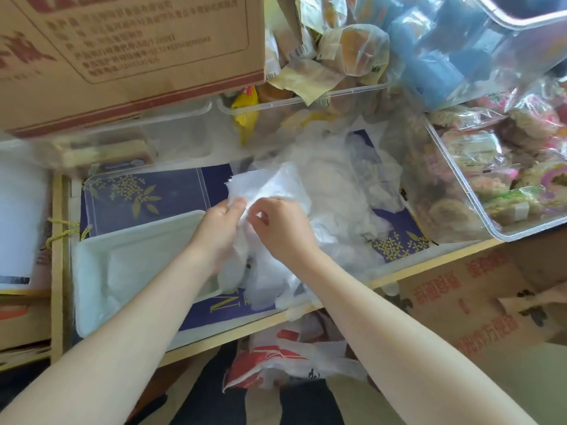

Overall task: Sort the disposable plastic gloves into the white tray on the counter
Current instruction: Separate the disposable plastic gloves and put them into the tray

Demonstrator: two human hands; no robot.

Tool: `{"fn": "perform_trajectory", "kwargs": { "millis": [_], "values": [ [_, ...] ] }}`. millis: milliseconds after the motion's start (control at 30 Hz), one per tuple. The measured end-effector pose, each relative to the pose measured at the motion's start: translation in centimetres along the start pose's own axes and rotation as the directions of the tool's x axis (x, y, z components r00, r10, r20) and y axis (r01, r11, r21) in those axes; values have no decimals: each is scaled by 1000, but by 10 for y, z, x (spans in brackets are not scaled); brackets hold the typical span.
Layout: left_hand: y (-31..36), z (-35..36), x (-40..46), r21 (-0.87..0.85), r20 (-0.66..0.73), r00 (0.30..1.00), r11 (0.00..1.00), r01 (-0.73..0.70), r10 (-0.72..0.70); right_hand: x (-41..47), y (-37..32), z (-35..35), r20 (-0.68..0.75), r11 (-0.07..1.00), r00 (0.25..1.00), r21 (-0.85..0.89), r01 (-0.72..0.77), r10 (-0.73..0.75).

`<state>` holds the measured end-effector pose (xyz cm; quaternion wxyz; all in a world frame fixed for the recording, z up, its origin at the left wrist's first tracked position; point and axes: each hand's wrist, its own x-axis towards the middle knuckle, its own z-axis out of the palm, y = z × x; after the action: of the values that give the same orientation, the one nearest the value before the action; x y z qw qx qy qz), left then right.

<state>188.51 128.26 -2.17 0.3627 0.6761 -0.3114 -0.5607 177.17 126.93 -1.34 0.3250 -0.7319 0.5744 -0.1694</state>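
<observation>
Left hand [222,223] and right hand [280,227] both pinch, fingers curled, one thin translucent plastic glove [267,185] raised over the loose glove heap [334,191] on the navy-patterned desk [147,194], just right of the white tray [101,259], clear snack bins [460,191] behind.

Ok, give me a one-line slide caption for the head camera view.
Both hands, left and right, pinch a thin plastic glove from the heap, beside the white tray.
</observation>
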Motion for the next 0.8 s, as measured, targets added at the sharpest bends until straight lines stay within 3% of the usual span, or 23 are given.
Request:
{"fn": "perform_trajectory", "kwargs": {
  "millis": [233, 367, 433, 500, 567, 633, 667, 767, 800],
  "values": [
    [-8, -3, -4, -229, 55, 997, 971, 64, -53, -12, -20, 14, -42, 989, 996, 134, -66, 73],
    [-8, 1, -8, -356, 186, 979, 923, 146, -84, -16, -28, 9, 30, 944, 991, 302, -133, 130],
    [-5, -1, -11, -426, 256, 963, 883, 195, -90, -19, -28, 2, 140, 782, 970, 574, -241, 197],
    [-2, -4, -10, -429, 271, 962, 889, 159, -41, -21, -24, -6, 293, 455, 931, 813, -363, 219],
    [-1, -6, -9, -424, 290, 957, 900, 100, 30, -21, -14, -16, 351, 344, 923, 856, -385, 160],
    [0, -7, -10, -446, 348, 937, 886, 131, 37, -22, -5, -25, 328, 397, 933, 844, -360, 150],
    [0, -8, -10, -452, 370, 928, 881, 140, 42, -22, 1, -28, 249, 477, 948, 820, -315, 198],
    [3, -12, -11, -370, 360, 932, 922, 117, 26, -15, 29, -37, -215, 834, 927, 531, -153, 307],
    [3, -13, -11, -345, 355, 935, 932, 111, 20, -13, 39, -40, -273, 885, 916, 439, -152, 293]
  ]
}}
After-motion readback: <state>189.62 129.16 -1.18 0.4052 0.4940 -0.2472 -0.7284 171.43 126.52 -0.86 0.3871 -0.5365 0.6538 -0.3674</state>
